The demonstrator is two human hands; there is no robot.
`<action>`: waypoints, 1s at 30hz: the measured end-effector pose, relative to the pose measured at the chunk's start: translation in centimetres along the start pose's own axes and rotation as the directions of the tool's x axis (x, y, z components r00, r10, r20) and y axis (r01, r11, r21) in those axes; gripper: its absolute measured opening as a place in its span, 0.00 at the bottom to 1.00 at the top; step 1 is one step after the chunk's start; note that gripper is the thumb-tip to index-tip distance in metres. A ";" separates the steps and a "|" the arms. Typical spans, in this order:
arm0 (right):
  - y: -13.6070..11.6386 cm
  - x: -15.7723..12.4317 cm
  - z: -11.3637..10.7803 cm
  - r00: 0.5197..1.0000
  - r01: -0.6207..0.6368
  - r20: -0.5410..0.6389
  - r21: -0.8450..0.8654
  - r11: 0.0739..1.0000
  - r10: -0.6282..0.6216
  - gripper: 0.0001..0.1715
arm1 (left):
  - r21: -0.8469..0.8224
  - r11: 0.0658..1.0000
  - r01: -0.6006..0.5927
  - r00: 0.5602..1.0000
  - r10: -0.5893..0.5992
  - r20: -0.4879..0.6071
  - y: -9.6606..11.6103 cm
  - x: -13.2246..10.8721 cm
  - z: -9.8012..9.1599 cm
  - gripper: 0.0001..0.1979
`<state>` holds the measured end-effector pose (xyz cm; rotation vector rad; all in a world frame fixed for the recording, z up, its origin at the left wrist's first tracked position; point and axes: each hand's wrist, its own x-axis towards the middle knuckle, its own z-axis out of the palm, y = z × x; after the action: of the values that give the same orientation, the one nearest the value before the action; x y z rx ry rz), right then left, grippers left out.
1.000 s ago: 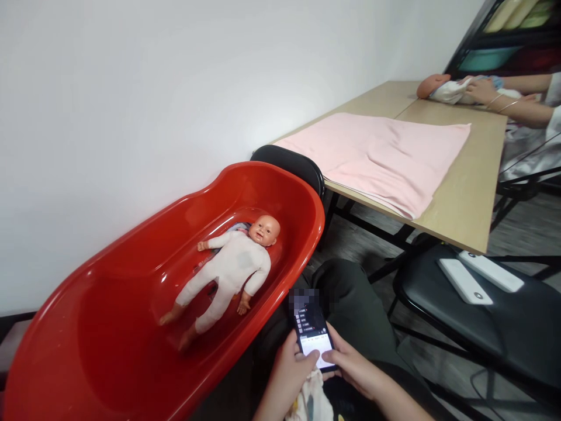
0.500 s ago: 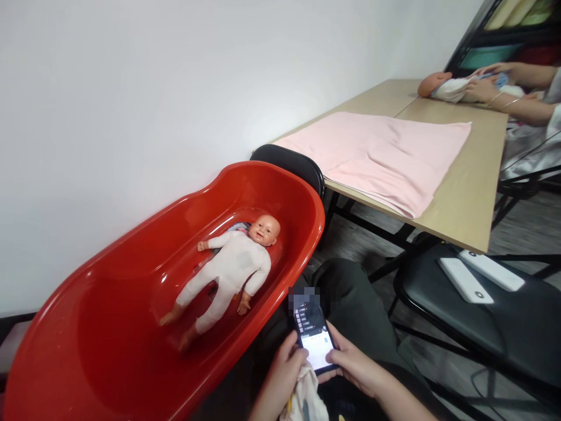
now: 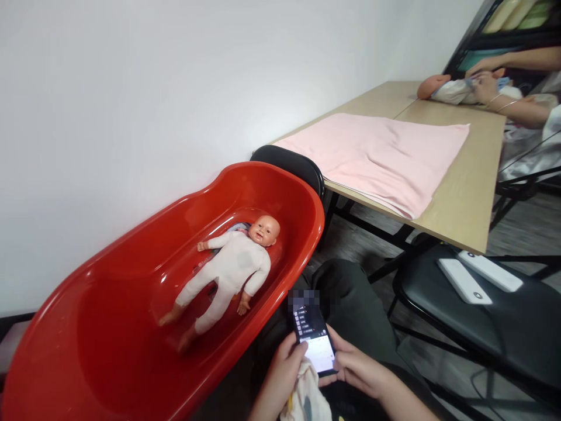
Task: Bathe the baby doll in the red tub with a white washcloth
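Observation:
A phone (image 3: 316, 345) with a lit screen lies between my two hands, low over my lap. My left hand (image 3: 284, 365) grips its left edge, the thumb over the lower screen. My right hand (image 3: 353, 362) holds the right edge, thumb near the bottom corner. A pale patterned cloth (image 3: 307, 397) hangs under my left hand; whether the fingers pinch it I cannot tell. To the left, a baby doll (image 3: 236, 263) in a white bodysuit lies face up in a red baby bathtub (image 3: 127, 240), with some patterned thing partly hidden beneath it.
A pink towel (image 3: 377, 152) is spread on the wooden table (image 3: 471, 204). Two white devices (image 3: 467, 280) rest on a black chair (image 3: 517, 327) at right. At the table's far end, a co-worker's hands (image 3: 484, 85) handle another doll (image 3: 451, 90). Another black chair (image 3: 291, 161) stands behind the tub.
My thumbs have shifted on the phone, the left one up over the screen and the right one down to the edge. The co-worker's hands have moved over the other doll.

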<state>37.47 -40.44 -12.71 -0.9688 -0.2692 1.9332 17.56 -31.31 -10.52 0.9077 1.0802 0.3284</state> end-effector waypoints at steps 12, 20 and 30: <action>-0.1 -0.1 -0.1 1.000 0.013 0.028 0.031 0.999 -0.014 0.70 | 0.077 0.997 0.007 0.999 -0.010 0.035 0.2 -0.3 -0.6 0.32; -0.2 -0.2 0.0 0.999 0.047 0.013 0.045 0.998 -0.048 0.58 | 0.090 0.996 0.025 0.999 -0.029 0.038 0.2 -0.3 -0.5 0.34; -0.1 0.4 0.7 0.994 0.051 -0.101 0.001 0.999 -0.051 0.54 | 0.117 0.993 0.009 0.998 -0.016 0.059 0.6 -0.4 -0.1 0.35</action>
<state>36.97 -39.95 -12.39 -1.0445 -0.2299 1.8314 17.36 -31.21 -9.84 1.0082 1.0578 0.2278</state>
